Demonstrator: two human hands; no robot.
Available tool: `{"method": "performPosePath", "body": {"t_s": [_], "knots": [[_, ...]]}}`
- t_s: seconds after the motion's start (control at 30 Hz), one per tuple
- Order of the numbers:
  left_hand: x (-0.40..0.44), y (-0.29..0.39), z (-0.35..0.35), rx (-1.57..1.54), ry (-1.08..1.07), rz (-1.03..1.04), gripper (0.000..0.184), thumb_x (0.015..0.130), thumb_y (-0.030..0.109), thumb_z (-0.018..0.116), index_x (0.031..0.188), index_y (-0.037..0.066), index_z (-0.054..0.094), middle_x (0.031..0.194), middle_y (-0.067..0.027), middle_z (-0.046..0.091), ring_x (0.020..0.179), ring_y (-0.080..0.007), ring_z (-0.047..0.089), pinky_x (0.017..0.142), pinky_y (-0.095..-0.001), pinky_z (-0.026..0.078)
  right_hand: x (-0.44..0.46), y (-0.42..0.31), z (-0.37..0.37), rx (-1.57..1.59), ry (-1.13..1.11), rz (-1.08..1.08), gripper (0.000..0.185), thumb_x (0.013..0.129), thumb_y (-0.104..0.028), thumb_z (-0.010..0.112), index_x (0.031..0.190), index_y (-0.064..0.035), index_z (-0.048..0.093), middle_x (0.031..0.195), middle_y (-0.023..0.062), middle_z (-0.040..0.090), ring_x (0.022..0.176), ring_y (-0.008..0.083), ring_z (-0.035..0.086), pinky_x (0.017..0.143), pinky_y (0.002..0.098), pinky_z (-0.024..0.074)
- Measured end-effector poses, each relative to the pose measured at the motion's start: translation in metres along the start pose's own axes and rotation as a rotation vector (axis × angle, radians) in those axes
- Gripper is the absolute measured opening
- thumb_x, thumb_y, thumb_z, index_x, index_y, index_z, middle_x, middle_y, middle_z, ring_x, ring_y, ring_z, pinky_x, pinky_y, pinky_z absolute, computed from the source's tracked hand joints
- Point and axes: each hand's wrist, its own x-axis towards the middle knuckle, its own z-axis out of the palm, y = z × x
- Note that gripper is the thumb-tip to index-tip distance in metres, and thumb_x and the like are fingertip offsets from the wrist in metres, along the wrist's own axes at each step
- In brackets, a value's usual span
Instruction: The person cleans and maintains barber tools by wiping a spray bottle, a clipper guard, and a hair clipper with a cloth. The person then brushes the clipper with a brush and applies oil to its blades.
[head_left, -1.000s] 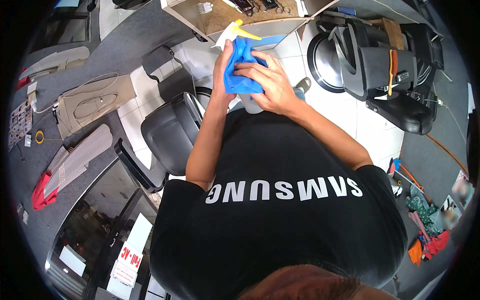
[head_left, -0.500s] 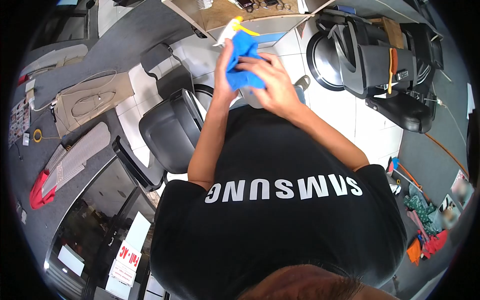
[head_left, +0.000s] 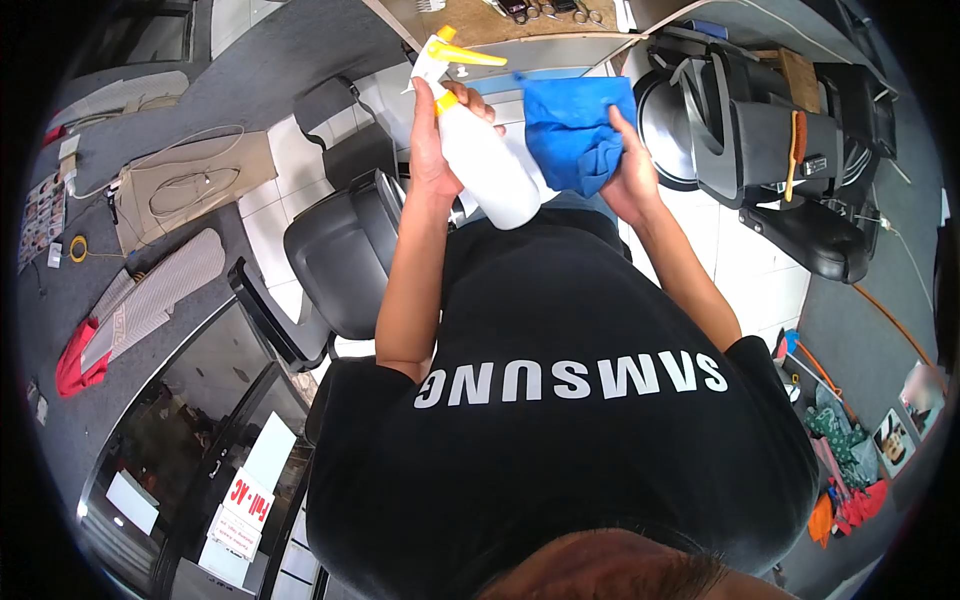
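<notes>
The white spray bottle (head_left: 487, 165) has a yellow top and leans in the left hand (head_left: 437, 140), fingers curled around it; the right hand (head_left: 630, 172) pinches a crumpled blue cloth (head_left: 575, 130) just beside it.

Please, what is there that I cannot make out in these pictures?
All in the head view:
- Right hand: most fingers hidden behind blue cloth.
- White bottle: contents hidden by its wall.
- Shelf: far part cut off by top edge.
- Sign: small lines too small to read.
</notes>
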Motion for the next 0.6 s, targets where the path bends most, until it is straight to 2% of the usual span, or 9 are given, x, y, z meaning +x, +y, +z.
{"method": "performPosePath", "body": {"t_s": [0.1, 0.2, 0.3, 0.33, 0.43, 0.47, 0.5, 0.57, 0.6], "knots": [[0.005, -0.012, -0.003, -0.165, -0.147, 0.045, 0.063, 0.104, 0.07, 0.04, 0.096, 0.011, 0.062, 0.081, -0.0064, 0.06, 0.081, -0.0241, 0.061, 0.079, -0.0456, 0.054, 0.0, 0.026, 0.015, -0.158, 0.021, 0.147, 0.067, 0.104, -0.055, 0.056, 0.149, -0.0058, 0.049, 0.136, 0.0139, 0.065, 0.123, 0.0284, 0.065, 0.11, 0.0456, 0.0482], [0.021, -0.027, -0.019, -0.097, -0.074, 0.113, 0.062, 0.107, 0.065, 0.04, 0.103, 0.009, 0.066, 0.086, -0.0068, 0.064, 0.084, -0.0227, 0.063, 0.081, -0.043, 0.055, -0.006, 0.048, 0.042, -0.25, -0.05, 0.122, 0.068, 0.104, -0.056, 0.059, 0.147, -0.0037, 0.053, 0.141, 0.0132, 0.062, 0.119, 0.0249, 0.063, 0.104, 0.041, 0.0498], [0.012, -0.013, 0.014, 0.499, 0.172, 0.097, 0.058, 0.111, 0.056, 0.037, 0.121, 0.006, 0.066, 0.095, -0.0081, 0.067, 0.103, -0.0197, 0.064, 0.096, -0.0378, 0.052, 0.014, 0.055, 0.024, -0.41, 0.009, -0.094, 0.053, 0.103, -0.052, 0.062, 0.129, -0.0061, 0.066, 0.126, 0.009, 0.069, 0.11, 0.0223, 0.065, 0.096, 0.0365, 0.0511], [0.012, -0.015, 0.013, 0.553, 0.189, 0.126, 0.053, 0.113, 0.05, 0.041, 0.136, 0.005, 0.058, 0.109, -0.0078, 0.068, 0.112, -0.0161, 0.063, 0.101, -0.0346, 0.049, 0.019, 0.055, 0.021, -0.506, 0.057, -0.258, 0.044, 0.102, -0.049, 0.066, 0.111, -0.0061, 0.072, 0.104, 0.0073, 0.074, 0.095, 0.0186, 0.068, 0.084, 0.034, 0.0523], [-0.002, -0.05, 0.016, 0.688, 0.202, 0.259, 0.044, 0.113, 0.041, 0.048, 0.14, 0.006, 0.053, 0.119, -0.0066, 0.065, 0.114, -0.0151, 0.061, 0.103, -0.0334, 0.048, 0.037, 0.055, 0.009, -0.878, 0.225, -0.536, 0.044, 0.101, -0.047, 0.067, 0.101, -0.0037, 0.073, 0.085, 0.0094, 0.074, 0.079, 0.017, 0.069, 0.074, 0.0358, 0.0529], [-0.009, -0.061, 0.021, 0.743, 0.26, 0.287, 0.041, 0.112, 0.035, 0.054, 0.141, 0.006, 0.049, 0.127, -0.0059, 0.061, 0.115, -0.0133, 0.06, 0.102, -0.0325, 0.047, 0.038, 0.053, 0.015, -0.871, 0.281, -0.64, 0.044, 0.099, -0.045, 0.07, 0.095, -0.002, 0.073, 0.072, 0.0105, 0.07, 0.068, 0.0167, 0.067, 0.068, 0.0384, 0.0529], [-0.013, -0.07, 0.026, 0.562, 0.287, 0.319, 0.038, 0.111, 0.034, 0.055, 0.137, 0.007, 0.052, 0.123, -0.0056, 0.063, 0.112, -0.0127, 0.06, 0.1, -0.0327, 0.048, 0.035, 0.052, 0.019, -0.876, 0.281, -0.733, 0.042, 0.099, -0.044, 0.071, 0.094, -0.0022, 0.073, 0.071, 0.0105, 0.07, 0.068, 0.0167, 0.067, 0.068, 0.0383, 0.053], [-0.013, -0.074, 0.019, 0.514, 0.296, 0.342, 0.035, 0.112, 0.035, 0.054, 0.133, 0.007, 0.056, 0.116, -0.0052, 0.065, 0.108, -0.0117, 0.061, 0.097, -0.0314, 0.048, 0.028, 0.046, 0.03, -0.881, 0.269, -0.927, 0.04, 0.099, -0.042, 0.072, 0.093, -0.0027, 0.074, 0.07, 0.0106, 0.069, 0.067, 0.0168, 0.067, 0.067, 0.038, 0.0532], [-0.013, -0.074, 0.015, 0.541, 0.281, 0.371, 0.037, 0.112, 0.036, 0.053, 0.132, 0.006, 0.056, 0.114, -0.0051, 0.065, 0.105, -0.0112, 0.061, 0.093, -0.0306, 0.049, 0.031, 0.047, 0.028, -0.842, 0.253, -0.906, 0.038, 0.099, -0.041, 0.072, 0.092, -0.0033, 0.074, 0.071, 0.0095, 0.07, 0.067, 0.0158, 0.067, 0.068, 0.0372, 0.0533]]}}
